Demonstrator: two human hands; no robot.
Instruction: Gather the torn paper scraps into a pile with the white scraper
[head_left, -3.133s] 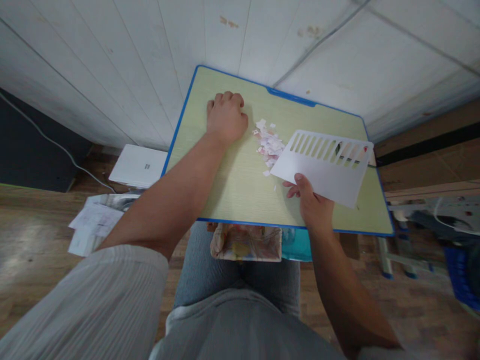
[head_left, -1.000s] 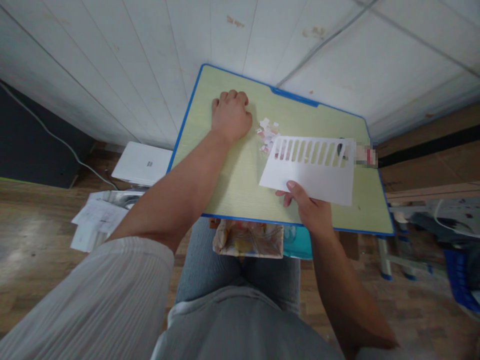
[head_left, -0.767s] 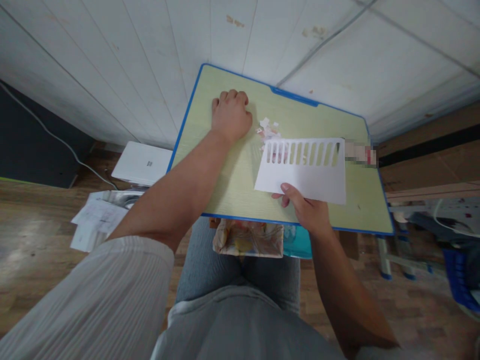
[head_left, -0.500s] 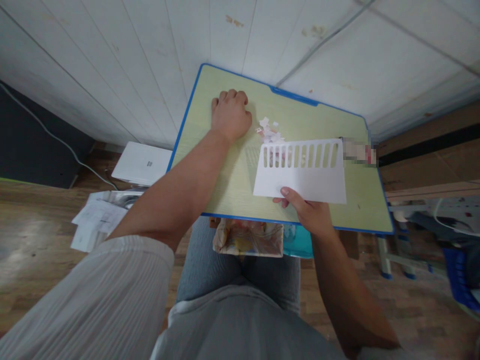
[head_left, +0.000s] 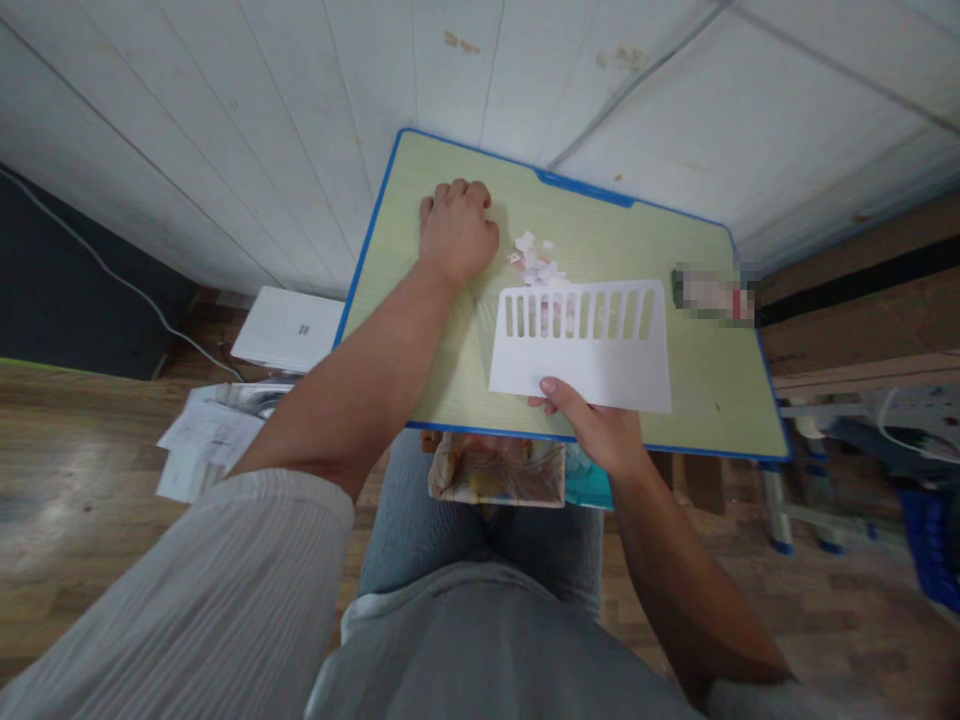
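Note:
My right hand (head_left: pixel 600 428) grips a white sheet with a row of long slots (head_left: pixel 581 362) by its near edge. The thumb lies on top and the fingers are underneath. The sheet is tilted over the table, slotted edge away from me. Through its slots and just beyond it shows a small pile of white paper scraps (head_left: pixel 541 270), some with pinkish marks. To the left of the scraps, my left hand (head_left: pixel 459 235) rests on the tabletop, back up, its fingers curled under and the palm side hidden. I see nothing in it.
The pale yellow-green table (head_left: pixel 637 240) has a blue rim and meets a white panelled wall (head_left: pixel 450 90). A blurred-out item (head_left: pixel 716 293) lies at its right end. Below the near edge are a patterned packet (head_left: pixel 499 475) and a turquoise item (head_left: pixel 587 482). A white laptop-like slab (head_left: pixel 289 328) and papers (head_left: pixel 206 440) sit at left.
My right hand and the slotted sheet have shifted a little to the left, baring more of the blurred item. My left hand stays at its spot on the table. The view has turned slightly.

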